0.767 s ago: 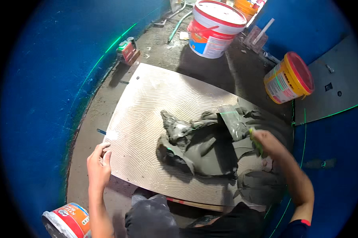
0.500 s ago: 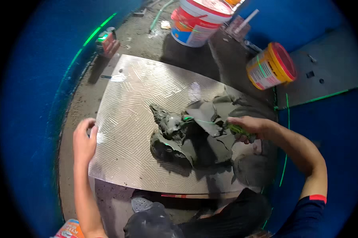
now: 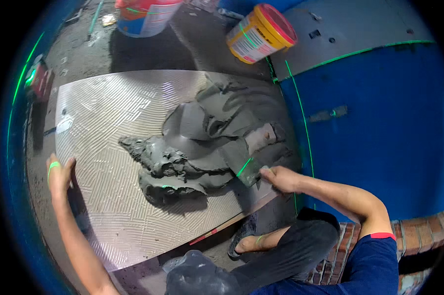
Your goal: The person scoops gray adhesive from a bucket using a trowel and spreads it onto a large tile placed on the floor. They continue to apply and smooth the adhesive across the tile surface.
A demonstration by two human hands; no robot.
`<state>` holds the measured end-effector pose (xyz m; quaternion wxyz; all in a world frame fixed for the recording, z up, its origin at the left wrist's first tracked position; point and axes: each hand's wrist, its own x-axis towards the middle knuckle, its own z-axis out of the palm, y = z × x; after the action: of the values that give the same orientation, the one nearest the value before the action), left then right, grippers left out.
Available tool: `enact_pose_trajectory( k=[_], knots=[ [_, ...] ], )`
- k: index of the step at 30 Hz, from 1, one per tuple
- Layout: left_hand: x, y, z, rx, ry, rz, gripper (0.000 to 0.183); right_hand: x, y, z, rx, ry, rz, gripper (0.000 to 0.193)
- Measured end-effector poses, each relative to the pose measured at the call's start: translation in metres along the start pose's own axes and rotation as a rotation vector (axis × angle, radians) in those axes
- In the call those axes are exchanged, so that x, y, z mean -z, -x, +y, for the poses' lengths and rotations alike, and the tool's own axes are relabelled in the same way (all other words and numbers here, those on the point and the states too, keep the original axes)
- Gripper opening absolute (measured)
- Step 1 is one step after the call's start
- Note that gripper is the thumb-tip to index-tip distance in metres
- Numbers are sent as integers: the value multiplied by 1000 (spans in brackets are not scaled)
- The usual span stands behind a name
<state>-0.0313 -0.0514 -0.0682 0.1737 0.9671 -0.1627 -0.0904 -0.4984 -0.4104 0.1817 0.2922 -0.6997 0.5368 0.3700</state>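
A large pale tile (image 3: 101, 196) with a ridged back lies before me. Grey mortar (image 3: 197, 160) is heaped over its middle and smeared toward its right side. My right hand (image 3: 280, 179) is closed on a trowel (image 3: 245, 168), whose handle is mostly hidden in the fist. Its mortar-coated blade rests against the smeared mortar near the tile's right side, and a green laser line crosses it. At the tile's left edge, my left hand (image 3: 59, 177) grips the rim, thumb and fingers curled around it.
A red and white bucket (image 3: 145, 18) and a yellow bucket with a red top (image 3: 261, 34) stand beyond the tile. A laser level (image 3: 37, 81) sits at far left. Blue wall surfaces (image 3: 369, 132) flank the area; brickwork (image 3: 423, 233) shows at lower right.
The view has shifted, so the tile and buckets appear further left. My right hand has drawn the trowel toward me, to the tile's near right side. My left hand remains at the left edge.
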Motion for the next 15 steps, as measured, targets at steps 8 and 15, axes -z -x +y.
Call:
enact_pose_trajectory(
  k=[8,15],
  knots=[
    [8,-32,-44,-39,113,-209,77,-43,13,44,83,432,209,54],
    [3,-57,-62,-9,132,-352,88,-82,-2,91,65,-126,184,59]
  ],
)
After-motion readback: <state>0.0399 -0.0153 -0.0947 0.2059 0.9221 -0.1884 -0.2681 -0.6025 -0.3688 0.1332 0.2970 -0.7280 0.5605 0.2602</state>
